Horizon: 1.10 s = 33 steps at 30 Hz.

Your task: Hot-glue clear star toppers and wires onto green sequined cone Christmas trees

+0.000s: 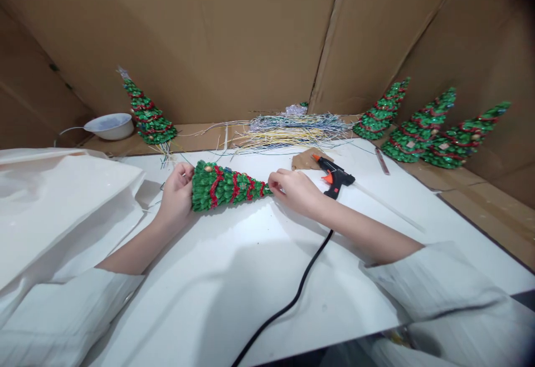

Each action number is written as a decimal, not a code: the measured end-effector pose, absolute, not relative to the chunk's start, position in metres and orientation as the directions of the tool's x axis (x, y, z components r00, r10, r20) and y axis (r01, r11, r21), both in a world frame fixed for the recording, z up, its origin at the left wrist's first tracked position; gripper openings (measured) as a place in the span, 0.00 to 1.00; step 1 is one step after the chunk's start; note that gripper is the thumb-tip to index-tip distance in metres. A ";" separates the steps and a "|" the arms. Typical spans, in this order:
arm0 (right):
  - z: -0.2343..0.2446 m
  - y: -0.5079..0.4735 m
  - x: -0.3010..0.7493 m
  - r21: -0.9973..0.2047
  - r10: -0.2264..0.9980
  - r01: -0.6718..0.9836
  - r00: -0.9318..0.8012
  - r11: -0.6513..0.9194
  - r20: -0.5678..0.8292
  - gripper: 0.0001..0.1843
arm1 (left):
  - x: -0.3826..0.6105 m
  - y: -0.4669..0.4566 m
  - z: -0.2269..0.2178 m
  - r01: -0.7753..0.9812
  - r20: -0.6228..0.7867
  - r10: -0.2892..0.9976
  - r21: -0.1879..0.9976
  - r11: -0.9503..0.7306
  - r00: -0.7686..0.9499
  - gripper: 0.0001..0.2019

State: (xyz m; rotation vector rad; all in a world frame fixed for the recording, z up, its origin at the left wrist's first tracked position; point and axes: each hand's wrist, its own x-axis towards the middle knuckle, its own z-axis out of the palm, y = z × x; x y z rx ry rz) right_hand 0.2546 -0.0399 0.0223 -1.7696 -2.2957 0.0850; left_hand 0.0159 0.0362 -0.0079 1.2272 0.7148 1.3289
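A small green artificial Christmas tree (232, 187) with red garland and little ornaments lies on its side above the white table. My left hand (178, 191) is closed on its wide base; some of those fingers are hidden behind the tree. At the narrow tip on the right, my right hand (292, 188) pinches with thumb and forefinger. Whether a small piece is in that pinch as well is hidden. Just beyond my right hand rests a black and orange glue gun (336, 173) with a clear glue stick (388, 206) at its rear.
Decorated trees stand at the back left (148, 113) and back right (422, 127). Bundled wires (292, 133) lie along the back, near a white bowl (111, 127). A black cord (298, 289) crosses the table's front. White sheeting (62, 205) covers the left; cardboard walls (209, 38) enclose the table.
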 end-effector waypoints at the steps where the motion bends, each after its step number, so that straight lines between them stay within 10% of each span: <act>1: 0.022 -0.040 0.255 -0.193 0.959 0.945 -0.235 0.263 0.155 0.09 | 0.016 0.036 -0.008 -0.314 0.220 0.959 0.937 -0.156 0.180 0.18; 33: 0.023 -0.045 0.248 -0.182 0.961 0.951 -0.222 0.251 0.164 0.11 | 0.015 0.047 0.010 -0.322 -0.130 0.986 0.934 0.158 0.108 0.06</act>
